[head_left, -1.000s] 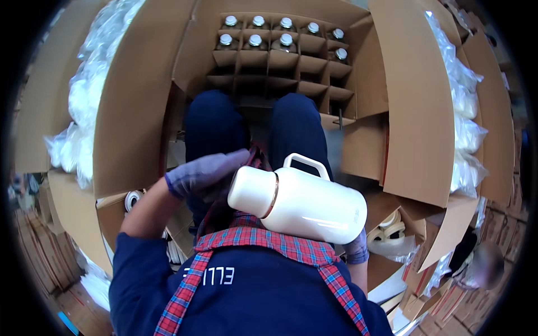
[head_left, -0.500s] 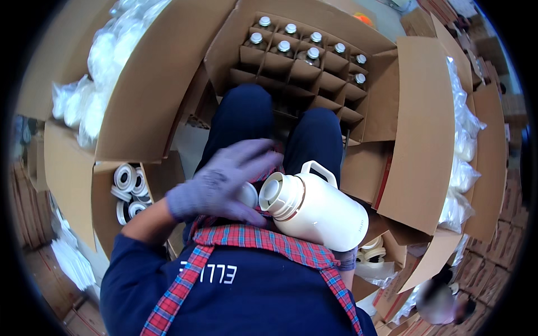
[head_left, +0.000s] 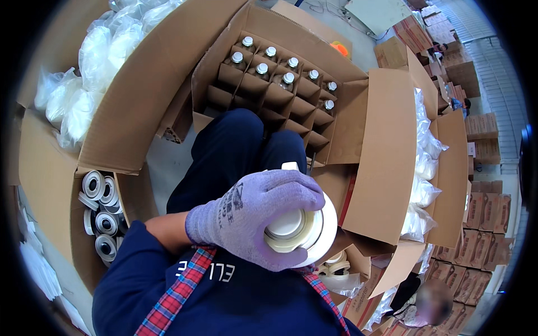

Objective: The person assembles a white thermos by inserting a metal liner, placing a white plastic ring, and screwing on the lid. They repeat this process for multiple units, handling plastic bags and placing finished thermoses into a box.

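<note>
A white vacuum flask (head_left: 330, 224) is in front of my body, its top turned up toward me and its handle (head_left: 290, 166) pointing away. My left hand (head_left: 246, 215), in a purple glove, is closed around the flask's collar, thumb on the near side and fingers over the far side. Inside that grip, a round white stopper (head_left: 284, 224) shows in the flask's mouth. The flask hides its own lower body. My right hand does not show. Beyond my knees, a divided carton (head_left: 347, 120) holds several clear bottles (head_left: 261, 70) with pale caps.
At left, a carton (head_left: 131, 193) holds several black-and-white rings (head_left: 106, 223). Bagged white parts fill cartons on the left (head_left: 92, 56) and right (head_left: 423, 190). Cream rings (head_left: 338, 266) lie in a small box at right. Another person (head_left: 420, 305) is at lower right.
My left hand has moved right, from beside the flask onto its collar, and closed there. The flask has swung from lying tilted to pointing up toward me. My right cuff has gone out of sight.
</note>
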The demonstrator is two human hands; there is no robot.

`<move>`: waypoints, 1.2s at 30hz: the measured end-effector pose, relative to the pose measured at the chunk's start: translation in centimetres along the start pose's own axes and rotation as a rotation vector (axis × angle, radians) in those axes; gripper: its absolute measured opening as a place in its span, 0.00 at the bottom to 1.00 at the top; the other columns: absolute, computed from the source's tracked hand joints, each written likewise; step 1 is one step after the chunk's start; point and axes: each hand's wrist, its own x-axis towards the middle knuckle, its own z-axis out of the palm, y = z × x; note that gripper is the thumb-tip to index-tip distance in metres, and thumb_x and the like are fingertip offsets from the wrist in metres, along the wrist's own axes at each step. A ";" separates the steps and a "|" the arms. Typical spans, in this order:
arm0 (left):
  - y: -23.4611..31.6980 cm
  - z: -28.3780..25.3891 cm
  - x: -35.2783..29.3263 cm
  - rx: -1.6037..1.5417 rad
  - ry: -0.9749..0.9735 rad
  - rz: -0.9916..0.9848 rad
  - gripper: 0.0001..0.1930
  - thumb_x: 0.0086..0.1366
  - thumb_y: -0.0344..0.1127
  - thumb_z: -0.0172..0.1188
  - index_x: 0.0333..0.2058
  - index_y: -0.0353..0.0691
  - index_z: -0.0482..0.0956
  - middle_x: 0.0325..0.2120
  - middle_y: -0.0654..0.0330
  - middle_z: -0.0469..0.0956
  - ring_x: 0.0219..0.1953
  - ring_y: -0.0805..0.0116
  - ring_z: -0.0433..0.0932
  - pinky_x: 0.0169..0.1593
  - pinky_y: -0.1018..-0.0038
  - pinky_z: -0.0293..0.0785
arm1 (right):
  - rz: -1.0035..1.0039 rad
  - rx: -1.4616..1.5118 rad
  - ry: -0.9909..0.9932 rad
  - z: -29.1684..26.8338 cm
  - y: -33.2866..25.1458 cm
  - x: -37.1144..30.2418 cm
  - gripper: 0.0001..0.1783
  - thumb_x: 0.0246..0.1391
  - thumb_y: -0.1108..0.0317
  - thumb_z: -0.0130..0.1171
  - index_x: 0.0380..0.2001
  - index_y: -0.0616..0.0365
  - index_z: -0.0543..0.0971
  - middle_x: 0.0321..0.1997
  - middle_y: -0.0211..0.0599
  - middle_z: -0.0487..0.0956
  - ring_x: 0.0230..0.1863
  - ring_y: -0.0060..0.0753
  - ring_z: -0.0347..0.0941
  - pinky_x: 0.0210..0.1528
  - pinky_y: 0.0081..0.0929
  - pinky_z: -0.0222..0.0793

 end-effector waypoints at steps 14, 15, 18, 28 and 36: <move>0.0 1.1 0.0 -0.243 -0.228 0.194 0.25 0.46 0.38 0.75 0.45 0.40 0.82 0.44 0.54 0.80 0.51 0.49 0.80 0.59 0.54 0.76 | -0.018 0.022 -0.007 -1.3 -0.6 1.3 0.32 0.69 0.53 0.44 0.71 0.52 0.56 0.71 0.41 0.64 0.67 0.44 0.66 0.64 0.47 0.69; -0.7 1.7 0.3 -0.224 -0.252 0.204 0.28 0.47 0.40 0.76 0.48 0.39 0.80 0.48 0.52 0.78 0.55 0.48 0.77 0.62 0.53 0.72 | -0.022 0.026 -0.017 -1.3 -0.6 1.9 0.32 0.70 0.53 0.44 0.71 0.52 0.56 0.71 0.41 0.64 0.67 0.44 0.66 0.64 0.47 0.69; -4.7 2.2 -1.5 0.007 -0.198 -0.052 0.54 0.40 0.50 0.79 0.64 0.33 0.64 0.61 0.40 0.65 0.65 0.41 0.63 0.68 0.53 0.60 | -0.034 0.050 -0.049 -1.4 -0.8 3.8 0.32 0.70 0.52 0.42 0.72 0.51 0.55 0.72 0.41 0.63 0.68 0.44 0.65 0.65 0.48 0.68; -7.5 -5.0 -5.0 0.347 0.235 -0.507 0.32 0.54 0.42 0.68 0.57 0.37 0.72 0.53 0.50 0.76 0.55 0.54 0.78 0.58 0.63 0.76 | -0.039 0.282 -0.186 -3.5 1.6 8.9 0.31 0.73 0.50 0.38 0.73 0.48 0.52 0.75 0.40 0.60 0.70 0.46 0.62 0.66 0.51 0.66; -15.0 2.0 -3.1 -0.521 0.554 -0.561 0.27 0.70 0.41 0.44 0.64 0.33 0.66 0.54 0.52 0.77 0.57 0.61 0.75 0.63 0.68 0.67 | -0.173 0.128 -0.124 3.0 -1.2 11.2 0.30 0.70 0.58 0.49 0.70 0.52 0.57 0.69 0.42 0.66 0.65 0.44 0.68 0.65 0.45 0.70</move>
